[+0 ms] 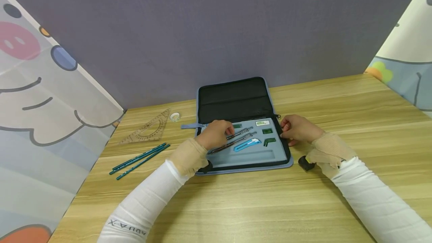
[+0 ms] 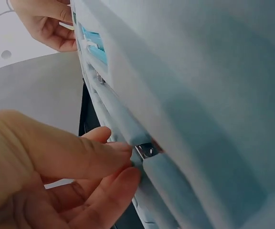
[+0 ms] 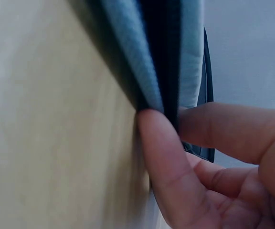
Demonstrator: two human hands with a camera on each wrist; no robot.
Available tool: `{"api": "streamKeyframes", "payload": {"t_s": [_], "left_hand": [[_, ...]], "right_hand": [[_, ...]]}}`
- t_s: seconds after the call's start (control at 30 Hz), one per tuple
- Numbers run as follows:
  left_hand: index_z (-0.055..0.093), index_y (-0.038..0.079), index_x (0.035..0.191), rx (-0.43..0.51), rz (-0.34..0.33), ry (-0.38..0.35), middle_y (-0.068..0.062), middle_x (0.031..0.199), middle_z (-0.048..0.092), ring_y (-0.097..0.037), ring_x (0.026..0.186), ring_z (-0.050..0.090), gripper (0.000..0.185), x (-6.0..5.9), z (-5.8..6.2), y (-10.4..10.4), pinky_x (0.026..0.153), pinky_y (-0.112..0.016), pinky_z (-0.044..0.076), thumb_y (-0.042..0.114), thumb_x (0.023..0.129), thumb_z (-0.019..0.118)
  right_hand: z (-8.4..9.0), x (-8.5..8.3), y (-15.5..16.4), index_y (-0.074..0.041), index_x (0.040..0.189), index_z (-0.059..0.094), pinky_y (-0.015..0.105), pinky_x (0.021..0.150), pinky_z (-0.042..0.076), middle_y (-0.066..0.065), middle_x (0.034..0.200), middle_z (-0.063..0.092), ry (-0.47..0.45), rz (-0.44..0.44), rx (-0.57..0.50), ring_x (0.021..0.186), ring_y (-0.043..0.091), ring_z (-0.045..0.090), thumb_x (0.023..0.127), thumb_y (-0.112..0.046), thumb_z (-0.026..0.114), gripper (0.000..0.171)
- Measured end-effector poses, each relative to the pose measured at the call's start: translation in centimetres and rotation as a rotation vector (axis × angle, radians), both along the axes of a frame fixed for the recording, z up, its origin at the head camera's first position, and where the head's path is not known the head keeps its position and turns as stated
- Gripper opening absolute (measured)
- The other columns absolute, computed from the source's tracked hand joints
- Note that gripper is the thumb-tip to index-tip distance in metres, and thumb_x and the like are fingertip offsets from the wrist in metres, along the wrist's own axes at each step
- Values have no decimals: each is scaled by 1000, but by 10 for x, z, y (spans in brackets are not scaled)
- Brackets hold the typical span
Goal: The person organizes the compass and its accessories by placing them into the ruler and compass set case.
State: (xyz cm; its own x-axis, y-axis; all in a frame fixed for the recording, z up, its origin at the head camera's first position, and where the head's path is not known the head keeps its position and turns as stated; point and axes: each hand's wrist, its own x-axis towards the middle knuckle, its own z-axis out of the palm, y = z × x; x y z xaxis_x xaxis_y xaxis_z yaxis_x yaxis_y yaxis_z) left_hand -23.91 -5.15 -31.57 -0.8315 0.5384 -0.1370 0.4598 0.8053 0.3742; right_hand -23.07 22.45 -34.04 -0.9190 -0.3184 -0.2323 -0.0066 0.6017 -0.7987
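An unzipped drawing-set case (image 1: 236,168) lies on the table with its lid back. Its grey foam tray (image 1: 243,157) bears two metal compasses (image 1: 248,135), a blue utility knife (image 1: 247,144), a white eraser (image 1: 262,123) and small dark green pieces (image 1: 267,131). Over the tray's left part is my left hand (image 1: 216,134), its fingers loosely bent beside a metal piece (image 2: 148,150) set in a foam slot; I see nothing held between them. My right hand (image 1: 298,128) pinches the case's right edge, thumb above and a finger beneath the blue rim (image 3: 132,47).
To the left lie a clear set square (image 1: 150,135), a small white tape roll (image 1: 174,116) and several dark green pencils (image 1: 138,159). A blue strap (image 1: 190,126) sticks out from the case's left side. Behind the table rises a grey partition (image 1: 216,29).
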Motion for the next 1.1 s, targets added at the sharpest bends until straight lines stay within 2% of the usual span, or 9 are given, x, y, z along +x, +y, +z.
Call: {"api": "streamKeyframes", "payload": {"t_s": [0.37,0.63,0.8,0.97,1.1], "left_hand": [[67,5,101,-3,4,23,-9,98,65,-22,91,60,34,1,1,-2,78,-32,50,-18,77,57],[68,3,102,4,53,82,-7,93,67,-22,87,63,24,2,8,-8,75,-31,52,-9,82,61],[67,1,101,20,62,104,-9,95,66,-24,88,63,20,1,14,-24,75,-32,53,-5,82,66],[65,0,105,19,90,86,-10,95,66,-23,87,62,23,2,18,-49,73,-32,52,4,83,70],[64,-2,105,25,117,131,-12,92,68,-24,83,64,26,5,23,-75,73,-34,52,4,81,72]], "right_hand": [[0,-1,-1,12,104,43,29,56,56,10,84,44,-2,3,2,68,14,49,83,5,60,28],[0,0,1,11,104,43,29,57,56,11,84,44,6,3,18,65,15,52,83,5,59,27],[1,0,1,12,106,43,30,57,56,11,84,44,8,8,28,63,16,54,84,4,60,28],[0,-1,0,12,105,43,30,57,56,11,84,44,6,10,27,63,15,55,84,4,60,28],[0,-1,0,12,106,43,30,57,56,11,84,44,3,7,25,63,15,54,84,4,60,29]]}}
